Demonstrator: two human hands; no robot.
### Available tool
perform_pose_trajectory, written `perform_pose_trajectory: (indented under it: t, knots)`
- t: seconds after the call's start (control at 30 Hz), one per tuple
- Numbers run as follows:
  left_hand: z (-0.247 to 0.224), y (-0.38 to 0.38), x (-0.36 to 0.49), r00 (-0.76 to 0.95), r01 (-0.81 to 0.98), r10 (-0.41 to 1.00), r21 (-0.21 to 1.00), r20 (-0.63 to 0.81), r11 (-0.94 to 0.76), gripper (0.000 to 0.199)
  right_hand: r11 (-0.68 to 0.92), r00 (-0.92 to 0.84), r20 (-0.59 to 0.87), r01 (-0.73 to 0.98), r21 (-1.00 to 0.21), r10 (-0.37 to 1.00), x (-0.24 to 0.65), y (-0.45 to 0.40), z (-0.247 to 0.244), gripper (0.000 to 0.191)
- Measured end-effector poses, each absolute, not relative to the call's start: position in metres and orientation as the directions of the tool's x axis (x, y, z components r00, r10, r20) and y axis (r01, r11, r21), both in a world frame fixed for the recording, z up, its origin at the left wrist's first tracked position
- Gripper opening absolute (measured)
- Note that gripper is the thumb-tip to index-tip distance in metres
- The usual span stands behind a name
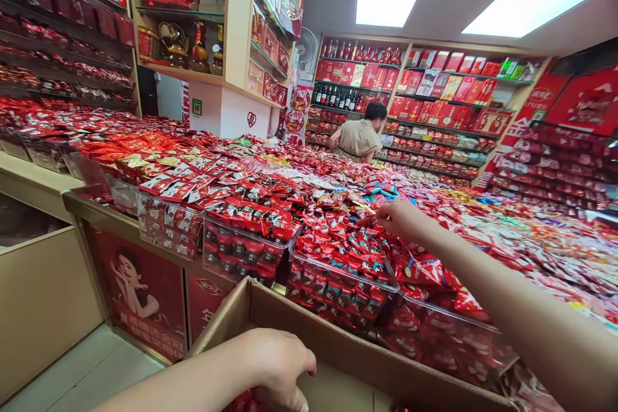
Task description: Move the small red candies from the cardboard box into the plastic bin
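My left hand (282,360) hangs inside an open cardboard box (338,347), its fingers loosely curved and apart with nothing visible between them. A few red packets (246,401) lie below it, partly hidden. Stretched out over the display, my right hand (400,219) has its fingers pinched on a small red packet (365,220). Under and in front of that hand are a clear bin of small red packets (338,248) and a bin with larger red packets (425,270).
More clear bins, one with dark-and-red packets (246,248), line the counter edge (130,222). Another cardboard box (43,302) stands at the left. A person (358,136) is behind the display, near shelves of boxes and bottles (357,74). A shelved pillar (239,19) rises at left centre.
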State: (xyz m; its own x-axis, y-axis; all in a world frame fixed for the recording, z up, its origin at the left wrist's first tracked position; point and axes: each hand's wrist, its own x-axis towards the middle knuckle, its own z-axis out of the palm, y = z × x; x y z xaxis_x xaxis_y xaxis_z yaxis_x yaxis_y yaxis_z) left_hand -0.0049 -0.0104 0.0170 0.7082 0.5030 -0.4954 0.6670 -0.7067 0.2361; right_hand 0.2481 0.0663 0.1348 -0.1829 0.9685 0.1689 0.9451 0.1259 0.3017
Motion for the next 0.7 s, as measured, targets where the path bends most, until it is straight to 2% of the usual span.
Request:
perform_pose_trajectory:
  t: [0.3,0.7]
  knots:
    - [0.010,-0.009,-0.005,0.725,0.654,0.501,0.242,-0.473,-0.717,0.058,-0.002,-0.003,0.010,0.893,0.451,1.000,0.222,0.070,0.113,0.021]
    - [0.017,-0.008,-0.008,0.744,0.640,0.481,0.291,-0.463,-0.711,0.057,-0.059,0.142,-0.132,0.866,0.496,0.981,0.235,0.085,0.107,0.021]
